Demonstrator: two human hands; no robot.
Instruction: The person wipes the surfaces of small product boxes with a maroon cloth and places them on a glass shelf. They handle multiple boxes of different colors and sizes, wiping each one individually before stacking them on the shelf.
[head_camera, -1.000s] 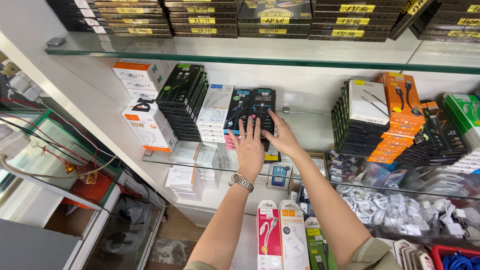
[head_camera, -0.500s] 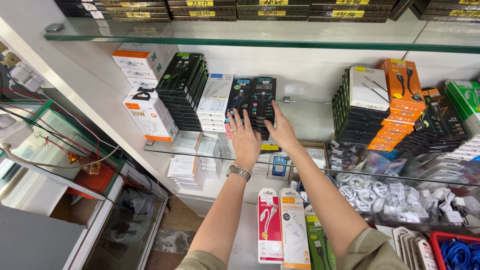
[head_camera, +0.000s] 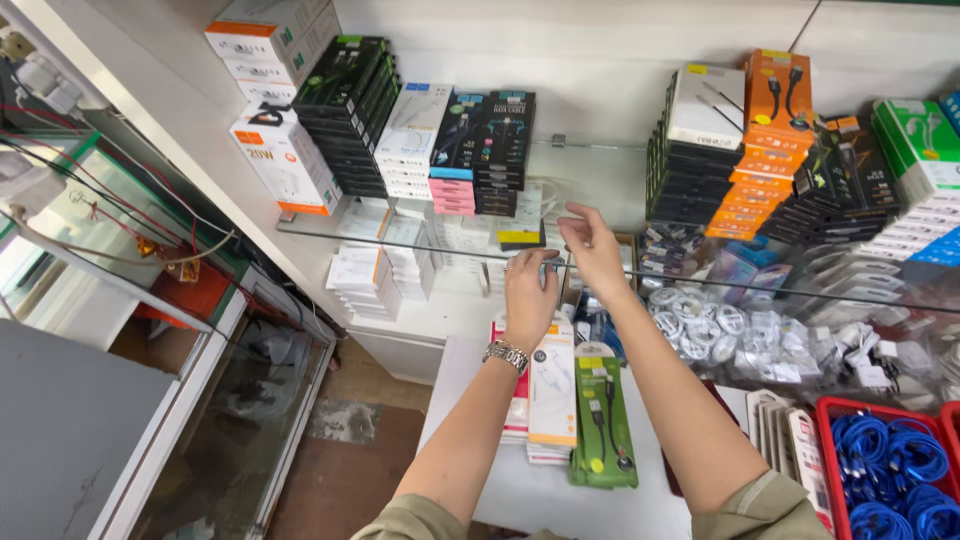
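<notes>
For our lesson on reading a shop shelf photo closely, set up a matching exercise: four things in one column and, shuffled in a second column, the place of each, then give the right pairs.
Things
1. orange boxes
2. blue coiled cables
3. green cable pack
4. wristwatch

Places
A. on the left hand's wrist
B. flat on the white counter, between the forearms
C. in the red basket, lower right
D. stacked on the glass shelf, right of the gap

Pairs: 1-D, 2-C, 3-B, 4-A
</notes>
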